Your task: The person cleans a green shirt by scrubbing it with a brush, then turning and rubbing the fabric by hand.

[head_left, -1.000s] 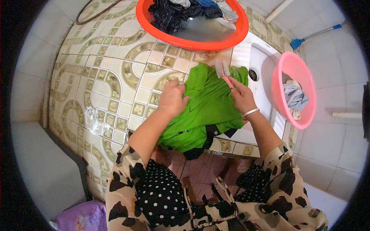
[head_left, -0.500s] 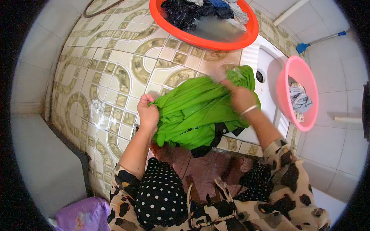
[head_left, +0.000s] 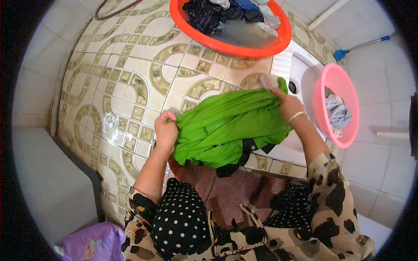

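A wet green garment [head_left: 230,117] with black parts along its near edge lies spread over the tiled ledge and the edge of the squat toilet. At its left end, my left hand [head_left: 166,132] is closed on a bunched corner of the cloth. My right hand [head_left: 289,104], a pale bangle on its wrist, is at the garment's far right end. Its fingers are wrapped round a pale scrubbing brush [head_left: 270,81], partly hidden by the hand. The brush is at the cloth's upper right edge.
Beyond the garment stands a red basin [head_left: 230,48] with dark and pale clothes in cloudy water. A pink basin [head_left: 320,95] holding greyish cloth sits right of the white squat toilet [head_left: 305,117]. A blue-headed brush [head_left: 342,54] leans at the wall; a purple bag [head_left: 93,241] lies lower left.
My right hand has moved right with the brush, from the upper middle of the garment to its right end. The cloth's right end looks flatter. My left hand stays nearly in place.
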`<state>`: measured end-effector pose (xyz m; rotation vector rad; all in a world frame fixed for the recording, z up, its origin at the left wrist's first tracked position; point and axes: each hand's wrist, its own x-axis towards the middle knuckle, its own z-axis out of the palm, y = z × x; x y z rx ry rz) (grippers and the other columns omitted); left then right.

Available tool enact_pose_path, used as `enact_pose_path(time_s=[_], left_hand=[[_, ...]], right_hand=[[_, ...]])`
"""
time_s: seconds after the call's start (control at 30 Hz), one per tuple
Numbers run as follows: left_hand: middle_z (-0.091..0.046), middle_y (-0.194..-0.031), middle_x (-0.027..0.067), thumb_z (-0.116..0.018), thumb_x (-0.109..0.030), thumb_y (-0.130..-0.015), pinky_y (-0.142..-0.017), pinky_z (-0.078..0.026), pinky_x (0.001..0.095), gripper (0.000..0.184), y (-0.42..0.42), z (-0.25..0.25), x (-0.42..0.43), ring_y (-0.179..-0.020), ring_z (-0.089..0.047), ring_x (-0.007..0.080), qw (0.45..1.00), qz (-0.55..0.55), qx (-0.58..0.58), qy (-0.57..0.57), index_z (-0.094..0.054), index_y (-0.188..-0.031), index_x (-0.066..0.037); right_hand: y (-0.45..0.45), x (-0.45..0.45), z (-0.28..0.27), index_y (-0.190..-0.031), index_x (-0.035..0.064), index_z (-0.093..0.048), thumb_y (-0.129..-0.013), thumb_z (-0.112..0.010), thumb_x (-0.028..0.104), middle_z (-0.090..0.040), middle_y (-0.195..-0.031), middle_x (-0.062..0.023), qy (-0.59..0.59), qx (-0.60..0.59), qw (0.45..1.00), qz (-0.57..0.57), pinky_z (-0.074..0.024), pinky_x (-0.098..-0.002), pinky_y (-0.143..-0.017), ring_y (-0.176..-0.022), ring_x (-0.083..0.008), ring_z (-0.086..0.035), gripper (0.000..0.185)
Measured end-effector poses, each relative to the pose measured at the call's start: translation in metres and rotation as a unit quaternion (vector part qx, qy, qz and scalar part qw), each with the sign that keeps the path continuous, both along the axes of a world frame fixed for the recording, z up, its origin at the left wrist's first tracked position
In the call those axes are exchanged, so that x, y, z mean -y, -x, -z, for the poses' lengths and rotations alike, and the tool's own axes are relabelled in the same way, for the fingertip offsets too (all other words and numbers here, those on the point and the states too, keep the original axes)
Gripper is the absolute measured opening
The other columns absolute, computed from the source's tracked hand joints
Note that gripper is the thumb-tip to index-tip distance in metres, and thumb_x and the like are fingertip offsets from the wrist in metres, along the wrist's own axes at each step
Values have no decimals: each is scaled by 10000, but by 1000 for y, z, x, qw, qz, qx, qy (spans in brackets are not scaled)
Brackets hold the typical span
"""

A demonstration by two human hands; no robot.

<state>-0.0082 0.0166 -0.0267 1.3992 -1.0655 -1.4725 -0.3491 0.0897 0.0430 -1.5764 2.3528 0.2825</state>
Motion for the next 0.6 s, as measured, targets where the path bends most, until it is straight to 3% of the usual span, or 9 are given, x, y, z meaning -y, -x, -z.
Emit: enact_pose_path(time_s=[0.1, 0.2, 0.23, 0.33, 0.4, 0.47, 0.53, 0.6], left_hand=[[-455, -604, -4, -368, 104, -620, -531, -317, 223, 207, 15, -11, -7, -576, -378, 98, 987, 58, 152, 19, -497, -653, -55], [-447, -604, -3, -370, 99, -620, -506, -303, 224, 197, 16, -24, -8, -569, -375, 90, 991, -37, 118, -55, -492, -655, -52], [-443, -610, -2, -376, 85, -634, -484, -288, 219, 181, 1, 3, -8, -560, -368, 80, 998, -46, 45, -19, -492, -659, -52], [-442, -623, -1, -377, 79, -643, -484, -288, 216, 172, -8, -15, -12, -557, -366, 77, 992, -30, 125, 11, -488, -665, -51], [-453, -634, 8, -373, 70, -654, -497, -304, 220, 180, -10, -21, -9, -564, -380, 85, 993, -32, 104, -45, -507, -688, -45], [-465, -638, 25, -366, 68, -651, -497, -316, 223, 207, -9, -15, -5, -569, -398, 97, 988, -29, -16, -148, -529, -722, -37], [-479, -655, 41, -371, 61, -660, -496, -320, 218, 209, -5, -14, -6, -572, -409, 109, 984, -21, -62, -163, -541, -741, -30], [-484, -672, 46, -384, 63, -656, -498, -327, 230, 200, 3, -28, -8, -569, -398, 113, 963, -97, -143, -205, -542, -743, -23]], right_hand=[[-86, -13, -22, -1245, 314, -363, -724, -446, 29, -581, -719, -167, 48, 104, 986, -124, -470, -419, -520, -612, -311, -584, 599], [-145, -21, -5, -1232, 328, -380, -733, -428, 38, -574, -695, -155, 55, 140, 968, -202, -468, -419, -513, -606, -303, -583, 580], [-152, -25, 2, -1229, 337, -384, -736, -421, 43, -570, -684, -151, 31, 150, 959, -238, -468, -418, -512, -603, -300, -582, 575], [-75, -8, 3, -1221, 337, -385, -738, -427, 54, -579, -716, -168, 17, 88, 989, -117, -465, -429, -513, -616, -312, -582, 561], [-50, -1, -12, -1216, 335, -390, -736, -434, 60, -582, -729, -172, -1, 52, 996, -66, -463, -433, -510, -620, -316, -582, 554], [-50, -1, -19, -1209, 328, -398, -745, -425, 60, -585, -749, -184, 6, 65, 996, -57, -455, -440, -496, -631, -319, -582, 537], [-113, -11, -29, -1216, 323, -390, -751, -417, 60, -581, -730, -182, 109, 197, 965, -137, -450, -442, -483, -633, -319, -583, 535], [-167, -22, -14, -1220, 297, -391, -757, -414, 64, -577, -709, -177, 96, 183, 950, -236, -455, -440, -496, -639, -325, -584, 519]])
